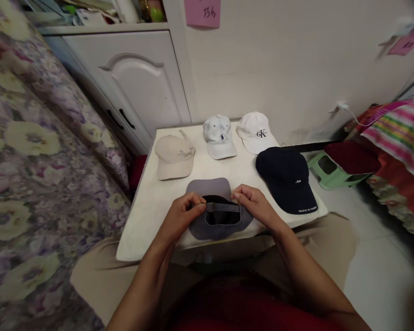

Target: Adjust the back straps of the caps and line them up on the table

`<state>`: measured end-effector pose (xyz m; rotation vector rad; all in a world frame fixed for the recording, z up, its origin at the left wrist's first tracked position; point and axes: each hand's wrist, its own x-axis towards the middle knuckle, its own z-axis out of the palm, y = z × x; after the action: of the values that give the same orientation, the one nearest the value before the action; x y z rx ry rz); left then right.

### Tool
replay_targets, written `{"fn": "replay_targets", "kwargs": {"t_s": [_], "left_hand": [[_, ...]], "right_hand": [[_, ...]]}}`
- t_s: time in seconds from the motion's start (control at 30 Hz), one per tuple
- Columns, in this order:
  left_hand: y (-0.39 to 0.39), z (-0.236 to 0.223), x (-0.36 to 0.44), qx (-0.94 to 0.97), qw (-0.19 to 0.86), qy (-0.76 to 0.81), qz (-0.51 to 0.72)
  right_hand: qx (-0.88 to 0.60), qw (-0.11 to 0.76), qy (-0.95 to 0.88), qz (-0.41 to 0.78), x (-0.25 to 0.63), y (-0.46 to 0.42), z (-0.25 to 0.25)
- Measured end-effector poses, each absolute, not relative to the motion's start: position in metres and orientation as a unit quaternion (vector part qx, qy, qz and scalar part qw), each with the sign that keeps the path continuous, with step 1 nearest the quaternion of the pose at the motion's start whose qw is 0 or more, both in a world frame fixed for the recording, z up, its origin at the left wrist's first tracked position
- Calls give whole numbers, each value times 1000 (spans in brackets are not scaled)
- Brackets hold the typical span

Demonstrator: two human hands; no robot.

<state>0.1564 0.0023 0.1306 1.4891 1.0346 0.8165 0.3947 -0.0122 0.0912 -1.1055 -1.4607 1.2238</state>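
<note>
A grey-purple baseball cap (pixel 210 232) lies at the table's front edge, its brim pointing away from me and its back opening and strap facing me. My left hand (pixel 184 211) pinches the cap's back edge at the left end of the strap. On the other side, my right hand (pixel 253 200) is closed on the edge near the strap's right end. Behind it are a beige cap (pixel 174 156), a pale blue cap (pixel 219 136) and a white cap (pixel 256 131) with black letters. To the right sits a dark navy cap (pixel 286 179).
The caps rest on a small table with a cream cover (pixel 141 225), set against the wall over my knees. A floral curtain (pixel 27 161) hangs at left beside a white cabinet (pixel 134 78). At right are a green stool (pixel 326 172) and a bed with striped cloth (pixel 403 133).
</note>
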Motion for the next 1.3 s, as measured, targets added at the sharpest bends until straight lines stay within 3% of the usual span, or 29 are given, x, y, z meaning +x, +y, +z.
{"fn": "replay_targets", "kwargs": {"t_s": [0.2,0.4,0.57,0.8,1.0,1.3], "left_hand": [[7,130,160,625,580,419,313],[6,131,174,653,562,415,293],[11,128,178,679,552,395,281],[23,134,180,729,526,363,244],[34,131,171,730,569,326,190],[48,129,145,633,706,288,137]], "right_hand": [[-517,467,-632,340,402,-8,78],[-530,469,-643,292,409,-15,94],[-451,477,-635,407,389,-28,117],[-399,466,-499,612,374,-25,107],[-387,536,-428,616,372,-22,104],[-369,493,-464,637,352,-18,102]]}}
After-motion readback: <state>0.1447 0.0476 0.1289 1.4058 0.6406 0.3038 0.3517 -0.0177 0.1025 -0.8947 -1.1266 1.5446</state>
